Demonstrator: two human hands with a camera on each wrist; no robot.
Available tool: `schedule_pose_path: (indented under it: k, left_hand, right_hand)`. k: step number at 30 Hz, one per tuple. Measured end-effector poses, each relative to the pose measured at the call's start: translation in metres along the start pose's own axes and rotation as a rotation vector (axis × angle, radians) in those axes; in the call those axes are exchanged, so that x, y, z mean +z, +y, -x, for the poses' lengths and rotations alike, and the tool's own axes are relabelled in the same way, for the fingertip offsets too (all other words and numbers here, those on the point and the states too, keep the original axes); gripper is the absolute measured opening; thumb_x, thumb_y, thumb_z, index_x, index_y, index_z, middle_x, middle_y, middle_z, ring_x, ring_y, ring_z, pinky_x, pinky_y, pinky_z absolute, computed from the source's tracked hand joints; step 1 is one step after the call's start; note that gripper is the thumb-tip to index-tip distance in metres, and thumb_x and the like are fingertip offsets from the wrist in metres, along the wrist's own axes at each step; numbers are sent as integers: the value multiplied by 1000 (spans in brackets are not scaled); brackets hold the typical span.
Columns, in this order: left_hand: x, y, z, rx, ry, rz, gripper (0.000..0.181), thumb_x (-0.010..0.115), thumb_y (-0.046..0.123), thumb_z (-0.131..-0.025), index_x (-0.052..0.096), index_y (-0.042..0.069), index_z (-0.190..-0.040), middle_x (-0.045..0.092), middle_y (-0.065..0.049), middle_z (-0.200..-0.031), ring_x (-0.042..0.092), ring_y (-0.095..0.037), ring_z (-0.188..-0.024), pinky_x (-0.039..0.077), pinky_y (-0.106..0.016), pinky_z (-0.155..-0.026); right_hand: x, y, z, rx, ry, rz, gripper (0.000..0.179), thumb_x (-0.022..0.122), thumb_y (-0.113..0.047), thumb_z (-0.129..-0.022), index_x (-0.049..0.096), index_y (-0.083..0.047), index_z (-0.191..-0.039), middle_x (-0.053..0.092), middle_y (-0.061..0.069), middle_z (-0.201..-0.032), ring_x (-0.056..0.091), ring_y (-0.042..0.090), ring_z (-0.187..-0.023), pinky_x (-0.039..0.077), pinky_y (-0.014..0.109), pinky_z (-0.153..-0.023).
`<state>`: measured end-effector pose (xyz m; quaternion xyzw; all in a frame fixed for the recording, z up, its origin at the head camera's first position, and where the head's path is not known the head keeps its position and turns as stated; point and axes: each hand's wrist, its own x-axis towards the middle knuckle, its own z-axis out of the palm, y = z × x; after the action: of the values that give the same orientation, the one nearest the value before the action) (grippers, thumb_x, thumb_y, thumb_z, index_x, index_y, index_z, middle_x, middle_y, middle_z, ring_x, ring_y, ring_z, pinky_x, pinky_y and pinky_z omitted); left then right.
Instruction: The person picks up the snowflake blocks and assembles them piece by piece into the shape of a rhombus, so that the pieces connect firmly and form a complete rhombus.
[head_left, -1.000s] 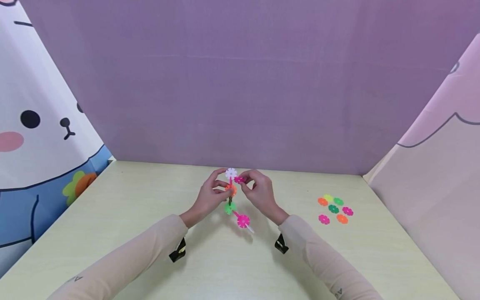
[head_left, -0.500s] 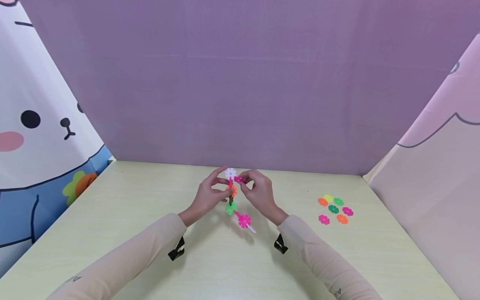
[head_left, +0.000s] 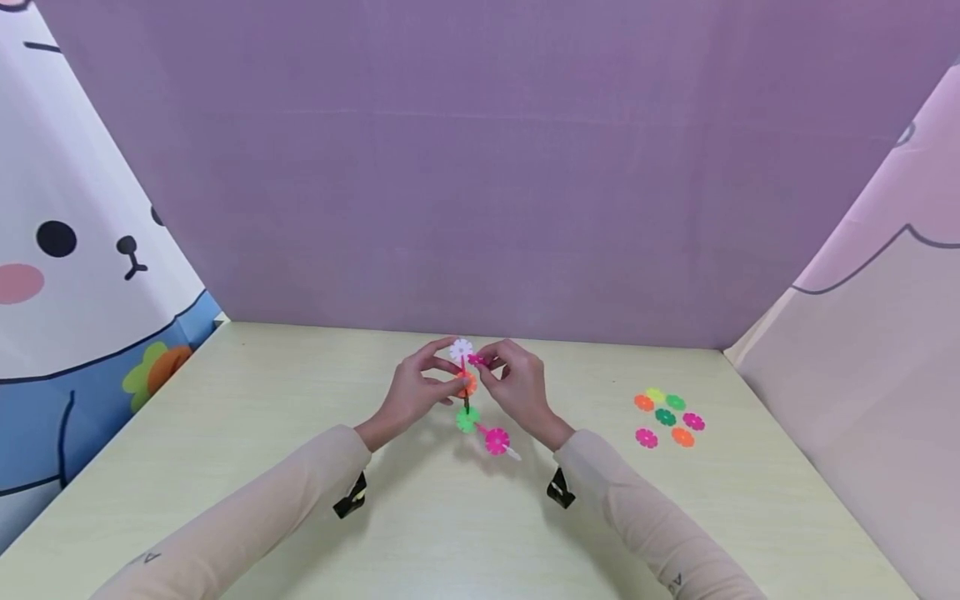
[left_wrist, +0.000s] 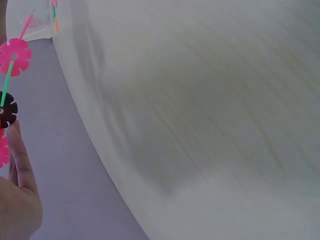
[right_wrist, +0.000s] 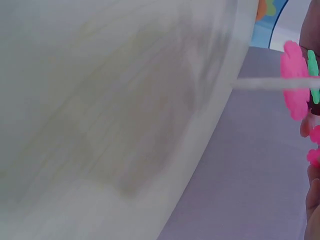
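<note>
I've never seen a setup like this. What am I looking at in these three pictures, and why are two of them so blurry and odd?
There is no machine here: a person works with two bare hands and wears three cameras. The wide picture comes from the head camera, looking down at a pale table with purple and cartoon backdrops round it. The left hand and the right hand meet above the table, and both pinch the top of a chain of flower discs, small plastic pieces slotted edge to edge: white on top, then orange, green and pink hanging below. To the right lie loose flower discs in orange, green, yellow and pink.

The other two pictures come from cameras strapped to each wrist. They sit so close that they mostly show the blurred table, with a bit of the chain and the person's fingers at the edge.
</note>
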<state>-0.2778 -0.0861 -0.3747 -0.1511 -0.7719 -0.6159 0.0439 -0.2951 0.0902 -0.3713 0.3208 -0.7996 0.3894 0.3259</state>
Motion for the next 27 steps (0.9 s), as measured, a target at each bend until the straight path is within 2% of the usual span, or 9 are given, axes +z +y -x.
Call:
schedule_pose_path:
  k: [4, 10, 18, 27]
  left_hand:
    - [1, 4, 3, -5, 3, 29, 64, 73, 10, -76, 45, 16, -133, 65, -19, -96, 68, -21, -76, 56, -34, -62]
    - [-1, 0, 2, -5, -23, 45, 64, 73, 12, -76, 45, 18, -133, 65, -19, -97, 69, -23, -74, 56, -34, -64]
    - [-2, -1, 2, -5, -29, 30, 68, 72, 11, -76, 42, 11, -137, 64, -18, -96, 69, -21, -73, 56, -32, -65]
    - [-3, 1, 3, -10, -37, 16, 68, 72, 10, -77, 41, 12, -137, 65, -17, -95, 69, -21, -76, 56, -31, -66]
  right_hand:
    - [1, 0, 0, 4, 6, -17, 13, 70, 2, -74, 65, -4, -85, 66, 6, -77, 63, 12, -63, 47, 19, -50]
    - [2, 1, 1, 1, 11, -47, 12, 70, 2, -74, 65, -3, -83, 65, 7, -75, 62, 12, -59, 49, 20, -50]
    - [6, 0, 2, 20, 21, -72, 11, 70, 4, -73, 66, -2, -82, 65, 8, -72, 60, 12, -57, 49, 20, -50]
    - [8, -1, 2, 4, 46, -105, 11, 69, 8, -72, 66, 0, -79, 64, 9, -71, 59, 12, -56, 48, 20, -49]
